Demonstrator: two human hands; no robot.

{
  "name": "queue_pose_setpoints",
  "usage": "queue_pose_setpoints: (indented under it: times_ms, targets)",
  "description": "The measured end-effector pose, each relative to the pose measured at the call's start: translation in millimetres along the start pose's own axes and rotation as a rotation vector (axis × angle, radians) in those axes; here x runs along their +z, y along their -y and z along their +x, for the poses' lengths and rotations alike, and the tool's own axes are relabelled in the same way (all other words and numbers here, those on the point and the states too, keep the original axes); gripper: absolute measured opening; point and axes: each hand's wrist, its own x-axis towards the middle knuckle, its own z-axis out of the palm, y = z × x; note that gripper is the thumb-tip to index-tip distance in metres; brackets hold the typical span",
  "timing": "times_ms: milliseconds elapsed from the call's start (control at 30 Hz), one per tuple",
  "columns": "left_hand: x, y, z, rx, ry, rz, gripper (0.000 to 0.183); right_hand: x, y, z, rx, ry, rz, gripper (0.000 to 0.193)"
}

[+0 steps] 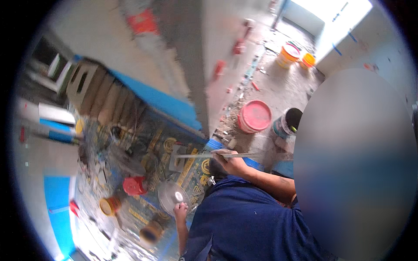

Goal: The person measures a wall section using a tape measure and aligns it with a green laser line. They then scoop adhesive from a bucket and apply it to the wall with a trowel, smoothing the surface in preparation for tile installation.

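Note:
My right hand (228, 161) is closed around a long, thin, straight tool (193, 156). Seen nearly edge-on, the tool sticks out on both sides of my fingers, and its kind is unclear. Lower left, my left hand (180, 210) is curled at the near edge of a round, greyish, see-through thing (167, 198) with a white oval on it. Whether my fingers grip that edge or something small is too blurred to tell. Beneath both hands lies dark floor sheeting (143, 209) with yellow printing.
A pink-lidded bucket (256, 115) and a dark open bucket (292, 118) stand beyond my right hand. Yellow buckets (288, 55) are farther off. A red stool-like thing (135, 185) and an orange bucket (109, 205) stand left. Full sacks (109, 102) lean along a wall. A blurred patch covers the right side.

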Motion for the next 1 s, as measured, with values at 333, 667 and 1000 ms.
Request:
queue_pose_setpoints:
  times_ms: [333, 667, 1000]
  targets:
    - [212.7, -202.2, -19.7, 0.814, 0.497, 0.823, 0.083, -178.1, -39.9, -81.3, 0.376, -0.157, 0.114, 0.027]
    - [559.9, -283.3, -36.0, 1.233, 0.343, 0.775, 0.103, -480.7, -177.7, -44.9, 0.401, -0.602, 0.392, 0.029]
    - [732.3, -468.9, -119.4, 1.35, 0.567, 0.591, 0.077, -725.2, -199.5, 9.0, 0.25, -1.011, 0.411, 0.039]
